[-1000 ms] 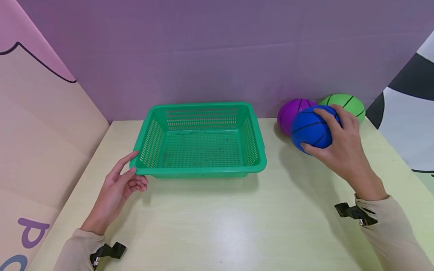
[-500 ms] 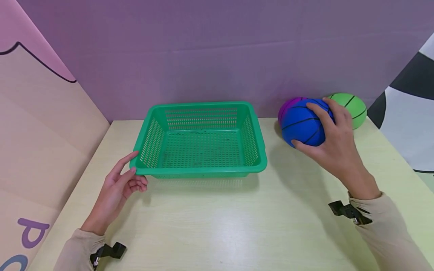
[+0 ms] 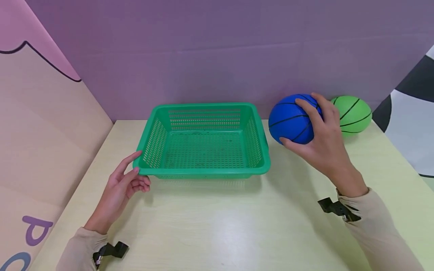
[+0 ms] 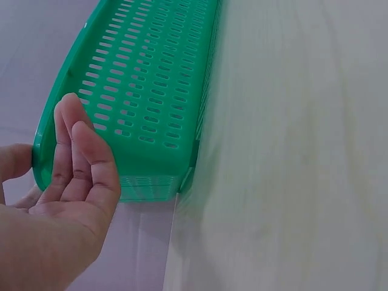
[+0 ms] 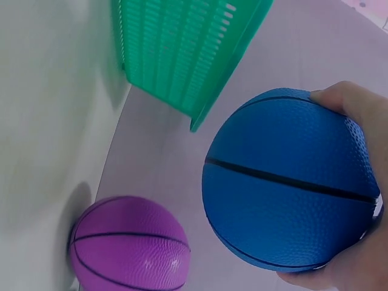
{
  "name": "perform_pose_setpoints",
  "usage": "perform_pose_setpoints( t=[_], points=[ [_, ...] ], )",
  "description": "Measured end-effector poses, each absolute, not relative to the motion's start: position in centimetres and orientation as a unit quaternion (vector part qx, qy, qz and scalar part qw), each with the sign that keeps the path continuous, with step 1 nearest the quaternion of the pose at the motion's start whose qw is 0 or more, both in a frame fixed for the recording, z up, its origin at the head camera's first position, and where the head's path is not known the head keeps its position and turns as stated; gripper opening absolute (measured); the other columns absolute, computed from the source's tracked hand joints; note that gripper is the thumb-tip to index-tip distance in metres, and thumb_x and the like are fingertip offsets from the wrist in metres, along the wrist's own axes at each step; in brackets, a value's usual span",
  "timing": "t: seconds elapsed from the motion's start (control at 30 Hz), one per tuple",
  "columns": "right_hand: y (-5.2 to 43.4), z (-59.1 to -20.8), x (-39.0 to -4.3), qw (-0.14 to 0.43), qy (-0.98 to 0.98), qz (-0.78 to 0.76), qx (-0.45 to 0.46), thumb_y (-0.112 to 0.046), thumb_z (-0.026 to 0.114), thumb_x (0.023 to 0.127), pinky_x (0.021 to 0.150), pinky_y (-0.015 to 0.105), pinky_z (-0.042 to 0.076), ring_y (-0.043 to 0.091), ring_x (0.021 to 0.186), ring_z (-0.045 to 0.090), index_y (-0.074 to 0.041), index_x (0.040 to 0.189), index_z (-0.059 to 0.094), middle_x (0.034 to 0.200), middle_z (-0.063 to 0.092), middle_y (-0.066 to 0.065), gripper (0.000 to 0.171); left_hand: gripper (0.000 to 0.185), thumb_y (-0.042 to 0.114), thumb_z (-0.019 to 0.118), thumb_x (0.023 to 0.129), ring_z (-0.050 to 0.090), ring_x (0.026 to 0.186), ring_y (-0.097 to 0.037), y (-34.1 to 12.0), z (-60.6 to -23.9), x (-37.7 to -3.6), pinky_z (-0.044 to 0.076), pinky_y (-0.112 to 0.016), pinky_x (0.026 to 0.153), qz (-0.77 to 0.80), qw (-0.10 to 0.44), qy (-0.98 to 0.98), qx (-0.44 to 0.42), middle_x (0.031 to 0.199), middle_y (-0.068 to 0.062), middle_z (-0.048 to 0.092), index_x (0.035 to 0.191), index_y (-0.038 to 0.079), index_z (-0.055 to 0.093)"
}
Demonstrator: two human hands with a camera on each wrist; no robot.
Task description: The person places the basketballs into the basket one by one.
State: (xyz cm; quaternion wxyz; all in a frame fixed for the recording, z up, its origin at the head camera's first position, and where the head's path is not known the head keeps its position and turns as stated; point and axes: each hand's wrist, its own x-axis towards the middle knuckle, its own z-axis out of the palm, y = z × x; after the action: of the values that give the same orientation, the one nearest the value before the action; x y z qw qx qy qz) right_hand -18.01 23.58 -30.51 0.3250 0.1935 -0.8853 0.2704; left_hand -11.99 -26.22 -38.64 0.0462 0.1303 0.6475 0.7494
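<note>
The pale counter point(image 3: 217, 226) carries everything, with a purple wall behind it at the far edge. The green basket point(image 3: 203, 173) sits left of centre toward the far side, a slotted rectangular tray with nothing inside it. The blue ball point(image 3: 288, 118) is lifted off the counter just right of the basket's far right corner, and the wrist view shows it in the air above the surface. The right hand point(image 3: 325, 146) has its grip wrapped round this ball, fingers point(image 3: 306, 109) curled over the top and the thumb pressed underneath. The green ball point(image 3: 354, 114) rests on the counter by the wall, just right of the blue one and partly behind the hand. The purple ball point(image 5: 127, 245) lies on the counter below the lifted blue ball; it shows only in the right wrist view, since the blue ball hides it from the head camera. The left hand point(image 3: 123, 186) rests at the basket's near left corner with its grip relaxed and holding nothing, thumb point(image 4: 12, 160) touching the rim, fingers loosely curled beside the wall.
</note>
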Motion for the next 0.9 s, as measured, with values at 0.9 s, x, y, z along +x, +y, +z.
perform_pose_setpoints(
  t=[0.9],
  points=[
    [16.9,-30.1,-20.3,0.325,-0.852,0.327,0.247,-0.026,0.091,0.070,0.100,0.065,0.042,0.021,0.146,0.021,-0.026,0.148,0.046,0.160,0.028,0.004,0.090,0.054,0.011,0.042,0.108,0.071,0.079,-0.018,-25.7,-38.7,-12.0,0.060,-0.028,0.075,0.763,0.033,0.629,0.141,0.086,-0.013,0.073,0.158,0.007,0.022]
  ],
)
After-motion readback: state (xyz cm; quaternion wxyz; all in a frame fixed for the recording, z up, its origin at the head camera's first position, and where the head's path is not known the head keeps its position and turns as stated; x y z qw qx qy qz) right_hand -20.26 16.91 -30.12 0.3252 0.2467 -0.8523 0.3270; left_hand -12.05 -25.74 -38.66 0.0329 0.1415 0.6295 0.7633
